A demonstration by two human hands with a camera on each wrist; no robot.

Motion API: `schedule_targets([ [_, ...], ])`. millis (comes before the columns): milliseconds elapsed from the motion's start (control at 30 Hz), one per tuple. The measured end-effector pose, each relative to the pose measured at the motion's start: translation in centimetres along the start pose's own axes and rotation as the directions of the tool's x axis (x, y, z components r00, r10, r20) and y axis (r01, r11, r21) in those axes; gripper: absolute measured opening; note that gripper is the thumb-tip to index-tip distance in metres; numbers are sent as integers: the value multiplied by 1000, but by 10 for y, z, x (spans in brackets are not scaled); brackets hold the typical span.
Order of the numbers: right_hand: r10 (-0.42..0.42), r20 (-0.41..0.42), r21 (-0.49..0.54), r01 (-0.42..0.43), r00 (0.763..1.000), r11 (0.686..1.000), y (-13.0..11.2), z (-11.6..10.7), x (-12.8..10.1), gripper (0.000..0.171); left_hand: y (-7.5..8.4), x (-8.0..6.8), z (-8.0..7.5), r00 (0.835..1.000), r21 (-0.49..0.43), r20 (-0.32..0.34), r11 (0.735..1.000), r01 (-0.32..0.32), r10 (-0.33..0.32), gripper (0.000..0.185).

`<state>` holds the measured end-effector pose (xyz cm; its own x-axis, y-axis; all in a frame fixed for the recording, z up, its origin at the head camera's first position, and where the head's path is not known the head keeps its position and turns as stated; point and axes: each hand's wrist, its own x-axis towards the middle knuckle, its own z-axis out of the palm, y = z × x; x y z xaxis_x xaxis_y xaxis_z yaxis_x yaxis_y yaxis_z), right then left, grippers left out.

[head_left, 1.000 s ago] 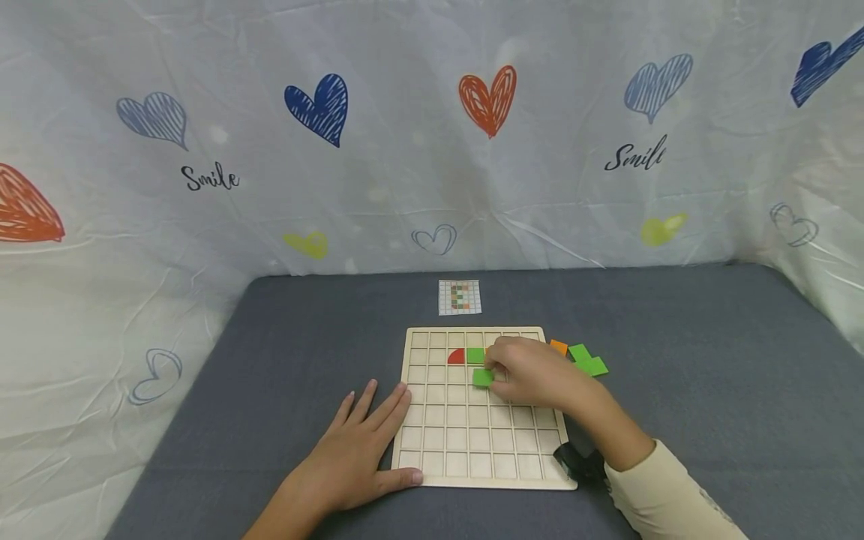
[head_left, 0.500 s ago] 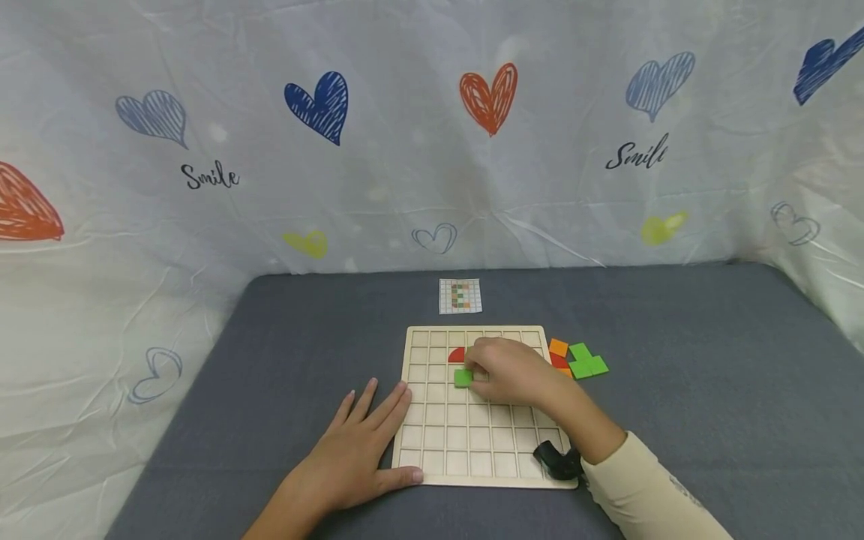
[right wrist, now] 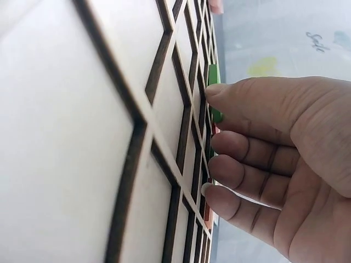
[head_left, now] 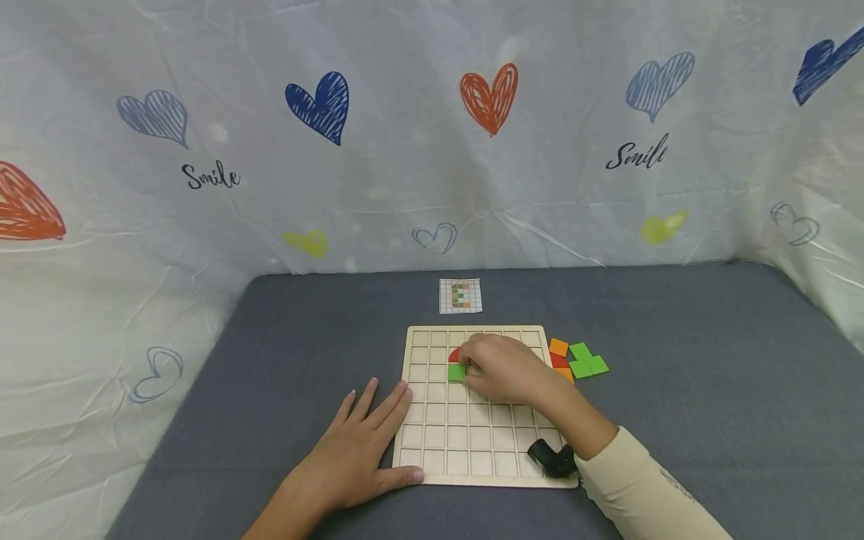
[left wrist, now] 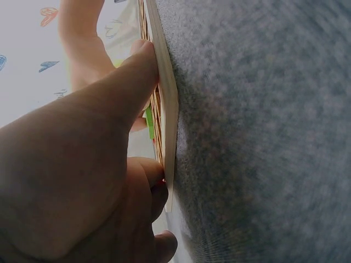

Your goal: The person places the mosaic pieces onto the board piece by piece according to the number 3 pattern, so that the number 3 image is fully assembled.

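A wooden grid board [head_left: 472, 450] lies on the grey table. My right hand [head_left: 502, 367] pinches a green square tile [head_left: 456, 372] on the board's upper rows, just below a red quarter-circle tile [head_left: 455, 354]. The right wrist view shows my fingertips [right wrist: 219, 101] on the green tile [right wrist: 214, 76] over the grid board [right wrist: 82, 137]. My left hand [head_left: 358, 450] lies flat on the table, its fingers straight, its thumb along the board's front left edge; in the left wrist view the thumb [left wrist: 137, 71] presses the edge of the board [left wrist: 167, 109].
Loose tiles lie right of the board: green ones [head_left: 586, 361], an orange one [head_left: 558, 346] and a red one [head_left: 559, 361]. A small pattern card [head_left: 460, 295] sits behind the board. A heart-printed sheet [head_left: 432, 135] walls in the table.
My right hand has moved left across the board with the green tile, from about the fifth column to below the red quarter-circle. The left hand has stayed put.
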<state>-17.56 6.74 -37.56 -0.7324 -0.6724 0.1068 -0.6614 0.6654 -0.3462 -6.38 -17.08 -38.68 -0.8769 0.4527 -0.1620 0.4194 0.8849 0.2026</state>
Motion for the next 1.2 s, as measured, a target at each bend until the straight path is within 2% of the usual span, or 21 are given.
schedule_targets([
  [233, 62, 12, 30, -63, 998, 998, 3, 0, 1, 17, 0, 1, 0, 1000, 4, 19, 1000, 4, -4, 94],
  [533, 97, 29, 58, -99, 995, 993, -1, -2, 2, 14, 0, 2, -2, 1000, 3, 27, 1000, 12, -12, 95],
  [767, 103, 24, 39, -104, 994, 994, -1, 0, 2, 8, 0, 2, -1, 1000, 9, 20, 1000, 9, -9, 95],
  [1067, 99, 27, 8, -99, 995, 995, -5, -1, 2, 14, 0, 1, -1, 1000, 14, 12, 1000, 9, -9, 95],
  [1200, 74, -9, -24, -74, 997, 997, -6, -2, -4, 20, 0, 1, -1, 1000, 16, 11, 1000, 6, -6, 95],
])
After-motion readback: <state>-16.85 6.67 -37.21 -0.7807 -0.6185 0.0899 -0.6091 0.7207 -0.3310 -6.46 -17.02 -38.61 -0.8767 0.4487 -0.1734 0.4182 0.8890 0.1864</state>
